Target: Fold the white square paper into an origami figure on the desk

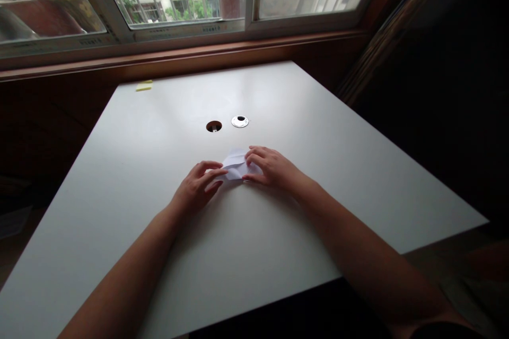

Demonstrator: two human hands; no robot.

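Note:
A small sheet of white folded paper point(235, 164) lies near the middle of the white table, with creases across it and its near edge slightly raised. My left hand point(198, 183) is at the paper's left side, fingers stretched out so the tips touch that edge, while the thumb stays apart below. On the other side my right hand point(269, 167) has its curled fingers on the paper's right part and its thumb at the near edge, gripping it. That hand covers the right end of the paper.
Beyond the paper are a round cable hole point(213, 126) and a silver grommet cover point(239, 122) in the white table point(131, 169). A yellow sticky-note pad point(143, 86) lies at the far left edge. Behind the table runs a wooden sill point(191, 58) under a window.

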